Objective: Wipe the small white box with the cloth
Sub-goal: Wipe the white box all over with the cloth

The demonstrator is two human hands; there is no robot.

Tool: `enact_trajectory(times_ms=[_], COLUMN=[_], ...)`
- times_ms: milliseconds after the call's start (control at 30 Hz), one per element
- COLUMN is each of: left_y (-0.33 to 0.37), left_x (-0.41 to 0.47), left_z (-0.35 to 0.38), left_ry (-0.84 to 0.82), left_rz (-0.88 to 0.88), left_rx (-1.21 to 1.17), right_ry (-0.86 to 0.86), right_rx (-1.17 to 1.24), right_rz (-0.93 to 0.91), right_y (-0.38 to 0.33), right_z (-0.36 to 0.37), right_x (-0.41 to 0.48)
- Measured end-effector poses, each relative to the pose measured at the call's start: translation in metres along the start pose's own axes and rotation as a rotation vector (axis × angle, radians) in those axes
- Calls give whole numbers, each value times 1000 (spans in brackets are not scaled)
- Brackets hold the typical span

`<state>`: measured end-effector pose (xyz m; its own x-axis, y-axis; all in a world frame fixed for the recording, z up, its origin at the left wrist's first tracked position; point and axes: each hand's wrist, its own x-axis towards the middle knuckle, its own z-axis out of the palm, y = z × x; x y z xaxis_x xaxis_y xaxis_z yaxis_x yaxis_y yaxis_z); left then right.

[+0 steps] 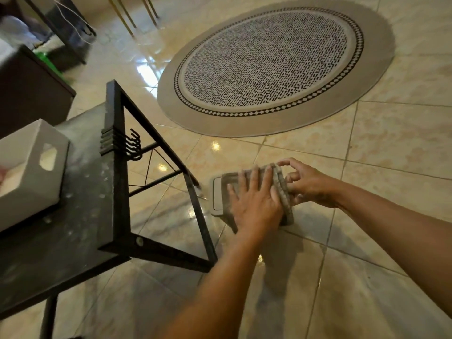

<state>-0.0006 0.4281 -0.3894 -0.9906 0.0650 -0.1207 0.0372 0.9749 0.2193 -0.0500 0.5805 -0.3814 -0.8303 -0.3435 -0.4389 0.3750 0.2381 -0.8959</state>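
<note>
My left hand (254,204) lies flat, its fingers spread wide over one grey cloth (281,189) and pressing it onto one small white box (217,196), which I hold in the air above the tiled floor (367,167), to the right of the desk (80,216). My right hand (308,184) grips the box's far end, fingers curled narrow around the edge where the cloth folds over. Only the box's left rim shows; the rest is covered. On the dusty dark desk stands one larger white bin (31,172) with a cut-out handle. One round patterned rug (274,67) lies on the floor beyond.
</note>
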Motion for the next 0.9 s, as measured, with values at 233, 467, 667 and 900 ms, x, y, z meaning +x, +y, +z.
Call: enact_trajectory(times_ms=[233, 467, 667, 900], left_y=[-52, -2, -42, -37], left_x=[20, 27, 25, 18], left_z=[-21, -4, -15, 0], left_ry=[5, -19, 135, 138], left_rz=[-212, 26, -352, -171], left_rx=[138, 60, 51, -183], right_ry=[30, 37, 188, 249], right_rx=[-1, -14, 91, -75], right_rz=[12, 2, 14, 155], right_y=[-3, -2, 7, 4], right_z=[4, 7, 24, 22], right_x=[-3, -6, -19, -41])
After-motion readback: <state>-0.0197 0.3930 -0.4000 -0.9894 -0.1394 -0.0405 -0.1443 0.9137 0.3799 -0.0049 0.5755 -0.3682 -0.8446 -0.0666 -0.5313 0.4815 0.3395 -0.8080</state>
